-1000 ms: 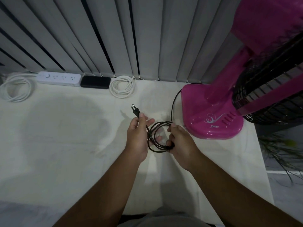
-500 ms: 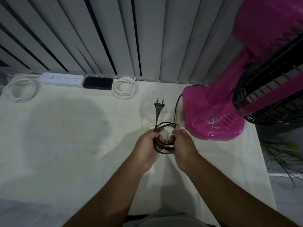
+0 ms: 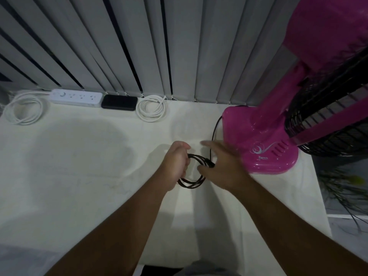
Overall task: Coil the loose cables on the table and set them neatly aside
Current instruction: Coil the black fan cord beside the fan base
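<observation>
A black cable coil (image 3: 191,183) hangs just above the cream table (image 3: 79,166), in front of the pink fan's base (image 3: 258,144). My left hand (image 3: 176,164) grips the left side of the coil in a fist. With fingers stretched out and blurred, my right hand (image 3: 221,166) lies over the coil's right side, its thumb against a thick black part of the cable. A single black strand (image 3: 215,128) runs from the coil up to the back of the fan base. The plug is not plainly visible.
Along the back by the grey blinds lie a coiled white cable (image 3: 151,109), a black box (image 3: 119,102), a white power strip (image 3: 76,97) and its coiled white cord (image 3: 23,109). The fan's black grille (image 3: 328,124) overhangs the right. The table ends at the right (image 3: 316,196).
The plug end that stuck up above my left hand has been pulled down into the coil. My right hand's fingers have straightened and spread over the coil's right side.
</observation>
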`<state>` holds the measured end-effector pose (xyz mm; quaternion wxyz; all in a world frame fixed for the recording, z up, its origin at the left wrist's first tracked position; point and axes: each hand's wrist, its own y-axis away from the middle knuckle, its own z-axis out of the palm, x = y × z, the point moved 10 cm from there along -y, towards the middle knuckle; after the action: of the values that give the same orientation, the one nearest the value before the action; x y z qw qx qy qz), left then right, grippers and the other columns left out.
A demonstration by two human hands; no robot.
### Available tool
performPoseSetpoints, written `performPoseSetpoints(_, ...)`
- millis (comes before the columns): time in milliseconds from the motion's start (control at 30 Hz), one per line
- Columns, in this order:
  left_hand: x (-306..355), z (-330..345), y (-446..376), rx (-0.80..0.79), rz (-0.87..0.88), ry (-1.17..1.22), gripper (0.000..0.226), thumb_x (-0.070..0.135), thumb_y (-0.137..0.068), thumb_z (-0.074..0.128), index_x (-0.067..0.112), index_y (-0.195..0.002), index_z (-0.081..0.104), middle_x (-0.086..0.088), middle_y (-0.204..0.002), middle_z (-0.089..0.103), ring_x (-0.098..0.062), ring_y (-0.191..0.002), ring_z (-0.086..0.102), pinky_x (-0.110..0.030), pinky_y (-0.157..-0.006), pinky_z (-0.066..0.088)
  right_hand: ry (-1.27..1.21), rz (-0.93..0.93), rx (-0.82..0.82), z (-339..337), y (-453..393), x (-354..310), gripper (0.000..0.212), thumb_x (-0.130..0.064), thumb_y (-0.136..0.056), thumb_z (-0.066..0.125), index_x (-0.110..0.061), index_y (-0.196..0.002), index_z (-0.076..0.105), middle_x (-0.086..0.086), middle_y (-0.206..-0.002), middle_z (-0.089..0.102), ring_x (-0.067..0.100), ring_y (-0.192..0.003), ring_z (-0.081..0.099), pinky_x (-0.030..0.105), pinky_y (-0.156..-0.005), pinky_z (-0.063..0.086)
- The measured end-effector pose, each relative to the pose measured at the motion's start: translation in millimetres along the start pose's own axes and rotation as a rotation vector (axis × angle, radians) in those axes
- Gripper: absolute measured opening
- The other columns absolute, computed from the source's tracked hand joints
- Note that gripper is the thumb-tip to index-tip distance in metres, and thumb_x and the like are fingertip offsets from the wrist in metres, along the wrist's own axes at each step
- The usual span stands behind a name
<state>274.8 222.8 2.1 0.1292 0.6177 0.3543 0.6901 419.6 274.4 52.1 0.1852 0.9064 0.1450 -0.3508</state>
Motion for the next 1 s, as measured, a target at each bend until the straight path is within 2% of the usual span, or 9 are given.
performPoseSetpoints(67, 9, 8, -3, -0.047, 0.033, -0.057, 0.034, 0.006, -0.077, 0.030, 0.022, -0.095, 0.054, 0.010, -0.044, 0.041, -0.004, -0.034, 0.032, -0.020, -0.041, 0.024, -0.084, 0.056, -0.247, 22, -6, 2, 0.047, -0.035, -0.079, 0.068, -0.042, -0.125, 0.060, -0.012, -0.113, 0.064, 0.013, -0.108, 0.062, 0.040, -0.095, 0.054)
performPoseSetpoints(133, 17, 13, -6, -0.065, 0.074, -0.051, 0.032, 0.009, -0.074, 0.035, 0.021, -0.097, 0.053, 0.002, -0.051, 0.048, -0.005, -0.035, 0.039, -0.021, -0.041, 0.027, -0.181, 0.099, -0.308, 31, -12, 4, 0.009, -0.030, -0.094, 0.059, -0.035, -0.099, 0.064, -0.010, -0.085, 0.066, 0.009, -0.076, 0.064, 0.034, -0.069, 0.053)
performPoseSetpoints(200, 21, 16, -8, -0.085, 0.101, -0.039, 0.038, 0.013, -0.067, 0.042, 0.018, -0.102, 0.055, -0.003, -0.058, 0.057, -0.010, -0.045, 0.049, -0.024, -0.048, 0.036, -0.260, 0.151, -0.227, 30, -18, 12, 0.017, -0.029, -0.101, 0.052, -0.033, -0.089, 0.063, -0.011, -0.071, 0.060, 0.006, -0.063, 0.055, 0.026, -0.057, 0.041)
performPoseSetpoints(300, 9, 17, -10, -0.126, 0.063, -0.030, 0.035, 0.013, -0.065, 0.054, 0.007, -0.099, 0.064, -0.004, -0.069, 0.067, -0.022, -0.077, 0.063, -0.033, -0.075, 0.044, -0.529, 0.302, -0.089, 34, -14, 33, 0.019, -0.025, -0.101, 0.052, -0.028, -0.091, 0.068, -0.003, -0.078, 0.066, 0.013, -0.073, 0.062, 0.033, -0.067, 0.050)
performPoseSetpoints(367, -6, 21, -8, -0.183, 0.025, 0.050, 0.026, 0.016, -0.071, 0.055, 0.007, -0.092, 0.068, -0.006, -0.073, 0.066, -0.026, -0.082, 0.062, -0.037, -0.081, 0.042, -0.740, 0.428, 0.012, 38, -7, 49, 0.019, -0.018, -0.100, 0.054, -0.023, -0.091, 0.070, 0.001, -0.076, 0.065, 0.019, -0.075, 0.061, 0.041, -0.074, 0.050)
performPoseSetpoints(533, -23, 27, -10, -0.137, -0.039, 0.320, 0.022, 0.004, -0.087, 0.043, 0.008, -0.085, 0.065, -0.002, -0.059, 0.045, -0.022, -0.067, 0.053, -0.032, -0.070, 0.042, -0.739, 0.533, 0.044, 57, 6, 64, 0.017, -0.026, -0.102, 0.051, -0.019, -0.104, 0.067, 0.013, -0.101, 0.074, 0.028, -0.089, 0.070, 0.044, -0.075, 0.054)
performPoseSetpoints(700, -8, 24, -25, 0.042, 0.008, 0.353, 0.025, 0.001, -0.071, 0.037, 0.011, -0.089, 0.051, 0.002, -0.051, 0.034, -0.013, -0.042, 0.030, -0.025, -0.048, 0.031, -0.674, 0.594, 0.077, 58, 6, 72, 0.011, -0.025, -0.091, 0.061, -0.016, -0.096, 0.065, 0.008, -0.089, 0.066, 0.018, -0.072, 0.058, 0.035, -0.063, 0.045)
performPoseSetpoints(833, 3, 29, -35, 0.052, -0.014, 0.269, 0.029, 0.001, -0.078, 0.030, 0.015, -0.087, 0.052, 0.007, -0.043, 0.033, -0.009, -0.035, 0.025, -0.017, -0.043, 0.022, -0.768, 0.734, 0.117, 59, 3, 82, 0.043, -0.018, -0.072, 0.070, -0.016, -0.113, 0.059, 0.012, -0.108, 0.068, 0.022, -0.080, 0.061, 0.034, -0.062, 0.046)
performPoseSetpoints(1000, 9, 28, -46, -0.004, -0.059, 0.229, 0.029, 0.003, -0.083, 0.030, 0.013, -0.086, 0.057, 0.006, -0.043, 0.031, -0.009, -0.036, 0.022, -0.017, -0.042, 0.018, -0.723, 0.634, 0.045, 47, -12, 76, 0.069, -0.022, -0.070, 0.076, -0.035, -0.127, 0.039, 0.008, -0.105, 0.068, 0.019, -0.079, 0.065, 0.030, -0.053, 0.045)
